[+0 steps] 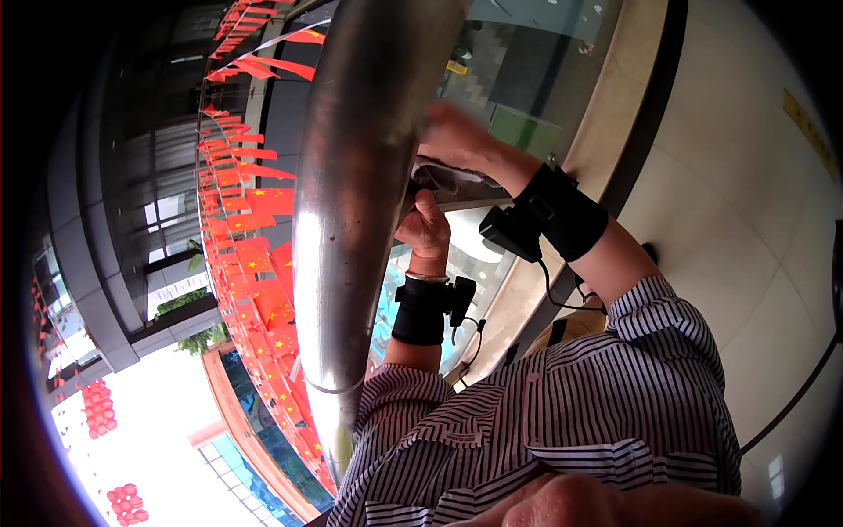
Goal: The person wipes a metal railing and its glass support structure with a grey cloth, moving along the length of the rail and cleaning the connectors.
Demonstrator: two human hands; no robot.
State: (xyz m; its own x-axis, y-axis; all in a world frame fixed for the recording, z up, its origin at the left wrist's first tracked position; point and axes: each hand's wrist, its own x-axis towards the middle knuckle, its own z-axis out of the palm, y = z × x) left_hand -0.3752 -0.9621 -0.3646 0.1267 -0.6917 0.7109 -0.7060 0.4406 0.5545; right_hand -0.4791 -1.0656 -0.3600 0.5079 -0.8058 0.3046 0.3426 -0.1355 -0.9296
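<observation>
A thick polished metal handrail runs from the top of the view to near the bottom, with small dark marks on its surface. My left hand is at the rail's lower side with its thumb raised; the other fingers are mostly hidden. Above it in the view, my right hand is blurred, its fingers curled in against the rail's side. A dark grey, light-edged piece that looks like crumpled cloth shows between the hands. Whether either hand grips it is hidden.
Glass panels stand below the rail, above a stone ledge. Pale floor tiles lie to the right. Strings of red flags hang beyond the rail. Black wrist straps bear small devices with trailing cables.
</observation>
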